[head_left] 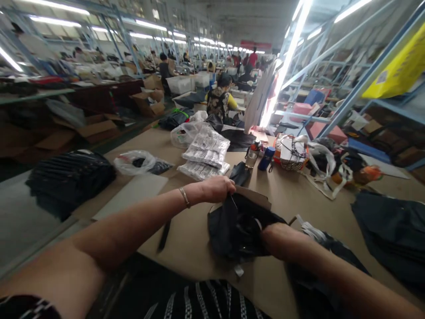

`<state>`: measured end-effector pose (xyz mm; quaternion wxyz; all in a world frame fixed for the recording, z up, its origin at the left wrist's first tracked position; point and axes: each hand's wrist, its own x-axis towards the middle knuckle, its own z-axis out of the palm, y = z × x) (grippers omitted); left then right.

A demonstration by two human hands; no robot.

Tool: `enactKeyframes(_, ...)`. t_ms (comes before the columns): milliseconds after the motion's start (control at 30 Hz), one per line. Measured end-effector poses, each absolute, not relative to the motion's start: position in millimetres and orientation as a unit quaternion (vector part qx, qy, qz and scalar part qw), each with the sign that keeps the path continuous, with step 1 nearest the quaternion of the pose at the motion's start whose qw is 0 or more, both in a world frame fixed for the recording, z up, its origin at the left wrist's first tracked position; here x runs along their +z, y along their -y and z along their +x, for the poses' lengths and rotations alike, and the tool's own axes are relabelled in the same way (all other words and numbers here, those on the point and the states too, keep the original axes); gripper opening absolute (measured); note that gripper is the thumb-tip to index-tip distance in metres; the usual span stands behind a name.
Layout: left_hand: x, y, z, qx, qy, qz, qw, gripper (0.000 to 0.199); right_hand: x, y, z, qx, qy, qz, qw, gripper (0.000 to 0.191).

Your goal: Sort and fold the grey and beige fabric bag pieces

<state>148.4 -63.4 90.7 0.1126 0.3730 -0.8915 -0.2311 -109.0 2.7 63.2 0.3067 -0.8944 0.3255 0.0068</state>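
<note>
A dark fabric bag (229,228) lies on the brown-covered table (186,230) in front of me. My left hand (219,189) is closed at the bag's upper left edge, pinching something thin that I cannot make out clearly. My right hand (277,239) reaches into the bag from the right, its fingers hidden by the dark fabric. Behind the bag a piece of brown cardboard (254,197) shows. More dark fabric with white strips (312,230) lies under and beside my right forearm.
Stacked clear plastic packets (207,148) stand behind my left hand, with a bottle (253,155) and a blue flask (266,158) to their right. Dark fabric piles (71,177) flank both sides. A person (221,99) sits beyond the table.
</note>
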Motion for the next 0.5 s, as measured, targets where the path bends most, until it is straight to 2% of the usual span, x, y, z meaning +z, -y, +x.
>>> enactKeyframes(100,89,65,136,-0.219,0.884,0.38,0.16,0.02,101,9,-116,-0.004,-0.268,-0.92,0.286,0.015)
enactKeyframes(200,97,68,121,-0.368,0.816,0.374,0.243,0.013,123,27,-118,-0.106,-0.334,-0.866,0.356,0.019)
enactKeyframes(267,103,68,109,-0.52,0.734,0.334,0.281,0.007,118,40,-119,-0.181,-0.389,-0.817,0.386,0.018)
enactKeyframes(333,108,65,98,-0.645,0.649,0.274,0.295,0.008,104,49,-123,-0.258,-0.4,-0.798,0.368,0.021)
enactKeyframes(400,112,59,87,-0.714,0.592,0.23,0.295,0.008,89,51,-129,-0.295,-0.381,-0.788,0.383,0.026)
enactKeyframes(500,116,49,73,-0.762,0.541,0.212,0.287,0.007,79,37,-143,-0.25,-0.394,-0.743,0.479,0.033)
